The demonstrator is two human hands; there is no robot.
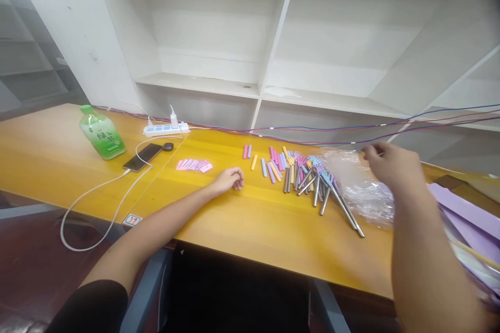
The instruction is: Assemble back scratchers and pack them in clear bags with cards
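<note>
My left hand (229, 180) rests on the yellow table, fingers loosely curled and apart, with nothing visible in it. Just left of it lies a fanned row of pink cards (194, 165). My right hand (385, 161) is over a heap of clear plastic bags (361, 187); its fingers are bent together, and what they may hold is hidden. Between my hands is a pile of back scratchers (318, 177) with coloured claw heads and metal rods. Coloured tube sleeves (271, 171) in pink, purple, blue and yellow lie beside them, some under the pile.
A green tea bottle (102, 132), a phone (142, 157) on a white cable and a small black object (167, 146) are at the left. Behind them is a power strip (166, 129). Cables (304, 129) run along the back. Purple sheets (466, 213) lie at the right.
</note>
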